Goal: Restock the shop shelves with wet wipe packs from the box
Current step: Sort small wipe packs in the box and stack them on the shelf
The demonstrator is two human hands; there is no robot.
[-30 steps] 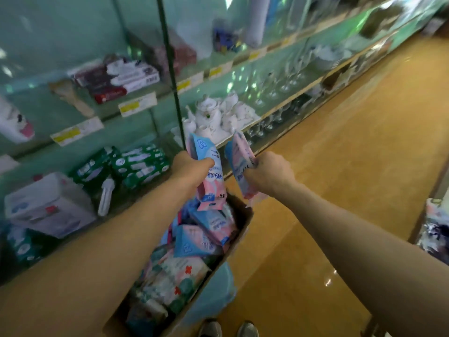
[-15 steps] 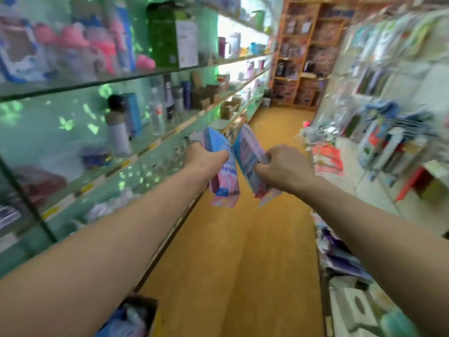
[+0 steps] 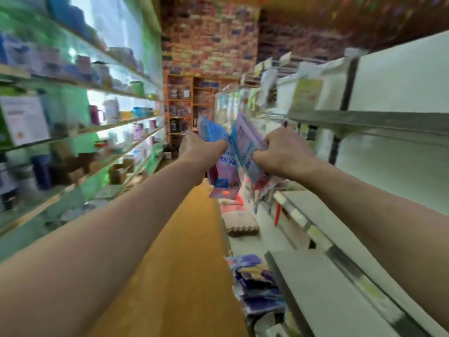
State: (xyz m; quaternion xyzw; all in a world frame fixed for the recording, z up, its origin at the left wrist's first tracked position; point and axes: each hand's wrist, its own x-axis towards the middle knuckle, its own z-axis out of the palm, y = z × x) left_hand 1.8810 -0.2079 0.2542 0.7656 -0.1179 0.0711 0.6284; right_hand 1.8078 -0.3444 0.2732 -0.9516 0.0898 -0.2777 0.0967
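Head view down a shop aisle. Both bare forearms reach fwd and converge toward centre frame.

Left hand [image 3: 199, 152]: back of hand up, fingers curled round a blue-pink wet wipe pack [image 3: 224, 177]. The pack's pink lower end hangs below the fist and its blue top edge sticks up above the knuckles. Blur hides whether this grip holds one pack or several.

Right hand [image 3: 284, 154]: knuckles up, thumb on the pack's face, fingers wrapped behind. It is clamped on a second wet wipe pack [image 3: 245, 142], which tilts w/ its top leaning left toward the other pack.

The two packs are just beside each other; contact can't be told. The hands are apart and approx. level. Both packs are in mid-air over the orange-brown floor [image 3: 184, 239], between the two shelf rows and resting on neither.

Left side: glass shelves [image 3: 116, 124] w/ bottles, cups & boxes, all blurred.

Right side: white shelves [image 3: 379, 122] running alongside the right forearm, w/ tags along the front edges.

Low right: a heap of purple packets [image 3: 257, 288] at the shelf foot. Further along the floor lies a beige padded item [image 3: 240, 223].

Far end: an orange-framed shelf unit [image 3: 181, 105], contents too blurred to ID.
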